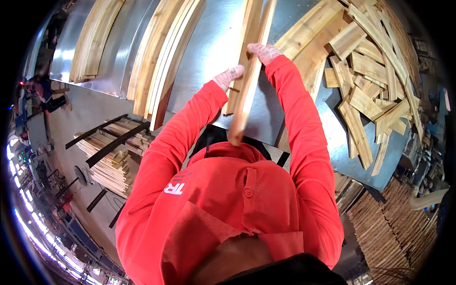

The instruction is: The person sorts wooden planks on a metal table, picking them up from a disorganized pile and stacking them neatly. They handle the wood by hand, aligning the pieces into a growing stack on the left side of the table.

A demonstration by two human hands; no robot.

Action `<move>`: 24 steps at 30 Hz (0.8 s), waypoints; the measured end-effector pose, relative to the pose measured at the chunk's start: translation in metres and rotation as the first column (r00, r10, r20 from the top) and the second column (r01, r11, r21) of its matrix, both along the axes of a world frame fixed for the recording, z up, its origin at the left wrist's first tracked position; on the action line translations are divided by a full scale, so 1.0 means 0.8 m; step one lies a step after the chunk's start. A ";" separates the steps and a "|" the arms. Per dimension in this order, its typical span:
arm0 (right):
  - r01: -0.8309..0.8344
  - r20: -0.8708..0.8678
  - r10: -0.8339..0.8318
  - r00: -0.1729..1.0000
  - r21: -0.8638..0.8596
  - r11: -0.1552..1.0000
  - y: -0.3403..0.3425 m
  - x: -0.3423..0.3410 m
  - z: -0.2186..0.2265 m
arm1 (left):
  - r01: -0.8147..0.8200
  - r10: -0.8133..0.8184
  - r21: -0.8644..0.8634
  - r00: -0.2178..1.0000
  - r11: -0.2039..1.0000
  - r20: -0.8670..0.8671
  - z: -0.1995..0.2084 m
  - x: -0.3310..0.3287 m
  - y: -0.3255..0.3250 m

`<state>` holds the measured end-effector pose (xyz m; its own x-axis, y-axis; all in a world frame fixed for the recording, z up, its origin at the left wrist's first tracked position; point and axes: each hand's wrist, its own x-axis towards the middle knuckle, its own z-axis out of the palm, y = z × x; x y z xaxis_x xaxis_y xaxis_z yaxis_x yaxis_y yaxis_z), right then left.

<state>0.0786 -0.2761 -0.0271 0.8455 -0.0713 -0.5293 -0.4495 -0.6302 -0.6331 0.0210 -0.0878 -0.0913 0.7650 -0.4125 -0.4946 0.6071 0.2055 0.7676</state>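
A long, narrow wooden board [248, 97] is tilted up off the metal table, its near end close to my chest. My right hand [266, 52] grips it from the right, with the fingers over its upper edge. On the board's left side is my left hand [229, 78], closed at it with the thumb on top; its other fingers are partly hidden. Beneath and to the left, another wooden board [249, 28] lies on the metal table [199, 71], running away from me.
Stacked boards [159, 52] lie left of my hands, with another stack [97, 38] farther left. A jumbled heap of short wood offcuts [368, 90] covers the table's right side. Below at left, a rack [107, 164] carries more boards; piled wood strips [392, 228] stand at lower right.
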 end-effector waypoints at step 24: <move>0.338 0.187 -0.389 0.902 0.255 0.906 0.313 0.003 -0.065 | 0.131 -0.408 0.981 0.911 0.143 -0.062 0.077 0.127 0.324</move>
